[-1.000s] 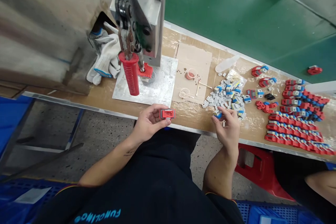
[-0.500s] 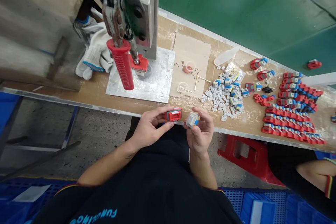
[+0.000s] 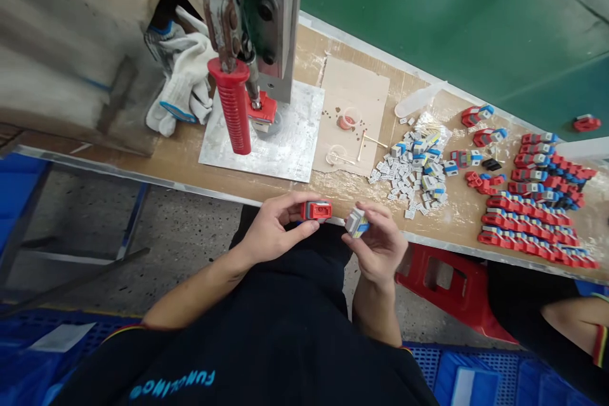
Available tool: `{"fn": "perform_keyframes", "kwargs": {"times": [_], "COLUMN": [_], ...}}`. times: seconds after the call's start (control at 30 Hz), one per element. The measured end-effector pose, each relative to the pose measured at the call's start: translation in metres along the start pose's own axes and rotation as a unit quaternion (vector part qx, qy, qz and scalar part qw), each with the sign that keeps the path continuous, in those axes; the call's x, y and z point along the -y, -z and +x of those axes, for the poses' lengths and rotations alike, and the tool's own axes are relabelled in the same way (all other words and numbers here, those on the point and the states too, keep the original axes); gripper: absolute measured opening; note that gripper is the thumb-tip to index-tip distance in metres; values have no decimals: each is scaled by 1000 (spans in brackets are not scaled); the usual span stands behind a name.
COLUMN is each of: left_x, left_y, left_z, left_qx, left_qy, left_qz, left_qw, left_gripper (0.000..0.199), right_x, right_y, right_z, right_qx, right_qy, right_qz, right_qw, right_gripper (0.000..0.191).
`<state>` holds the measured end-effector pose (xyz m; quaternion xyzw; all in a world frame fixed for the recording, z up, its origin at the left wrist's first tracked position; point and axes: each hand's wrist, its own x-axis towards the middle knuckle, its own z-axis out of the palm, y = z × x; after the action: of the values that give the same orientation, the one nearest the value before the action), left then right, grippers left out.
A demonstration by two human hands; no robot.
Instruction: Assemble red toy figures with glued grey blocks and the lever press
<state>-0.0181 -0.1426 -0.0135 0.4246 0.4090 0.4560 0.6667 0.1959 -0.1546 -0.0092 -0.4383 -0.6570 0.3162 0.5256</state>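
Note:
Between the thumb and fingers of my left hand (image 3: 278, 228) is a red and grey plastic toy part (image 3: 318, 210), its recessed red side showing. My right hand (image 3: 380, 244) pinches a small grey, yellow and blue plastic piece (image 3: 356, 223). The two parts are apart, side by side over the table's front edge. Beyond my right hand lies a pile of small grey tiles and grey-blue pieces (image 3: 419, 168). A lever press with a red handle (image 3: 231, 108) stands to the left, its plunger over a red part (image 3: 264, 111) on a metal plate (image 3: 290, 152).
White gloves (image 3: 183, 85) lie left of the press. Stained cardboard (image 3: 354, 79) carries small clear cups (image 3: 349, 119) and cotton swabs (image 3: 368, 141). Rows of red and blue toy parts (image 3: 533, 222) fill the right side. A red stool (image 3: 450, 288) and another person's arm (image 3: 571, 323) are at lower right.
My right hand has moved slightly right, away from the left, and the grey piece in it has turned. My left hand still holds the red part. The whole view has shifted a little.

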Motion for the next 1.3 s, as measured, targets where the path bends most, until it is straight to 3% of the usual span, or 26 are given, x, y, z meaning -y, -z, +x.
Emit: {"fn": "perform_keyframes", "kwargs": {"times": [0.17,0.27,0.33,0.63,0.8,0.97,1.1,1.2,1.3], "left_x": [-13,-16,-15,-14,-18,-18,-16,-16,-18], "left_y": [15,16,16,15,13,12,8,5,6], "left_z": [7,12,14,14,10,10,11,9,1], "left_qx": [149,201,214,217,206,212,215,193,137], "left_qy": [99,124,131,129,95,58,40,31,-7], "left_qz": [22,-5,-20,-14,38,81,111,150,171], "left_qw": [984,972,968,967,973,972,969,969,976], "left_gripper": [40,39,38,42,51,46,35,35,48], "right_x": [18,20,20,22,22,23,35,41,33], "right_y": [27,31,29,23,25,23,16,13,12], "right_z": [33,48,52,53,54,52,53,56,50], "right_qx": [209,308,339,354,359,381,401,420,386], "right_qy": [116,142,146,144,134,137,148,167,190], "right_qz": [-76,-91,-91,-120,-118,-110,-163,-186,-145], "right_qw": [968,936,925,916,916,908,889,873,891], "right_gripper": [49,38,35,34,35,38,29,28,45]}}
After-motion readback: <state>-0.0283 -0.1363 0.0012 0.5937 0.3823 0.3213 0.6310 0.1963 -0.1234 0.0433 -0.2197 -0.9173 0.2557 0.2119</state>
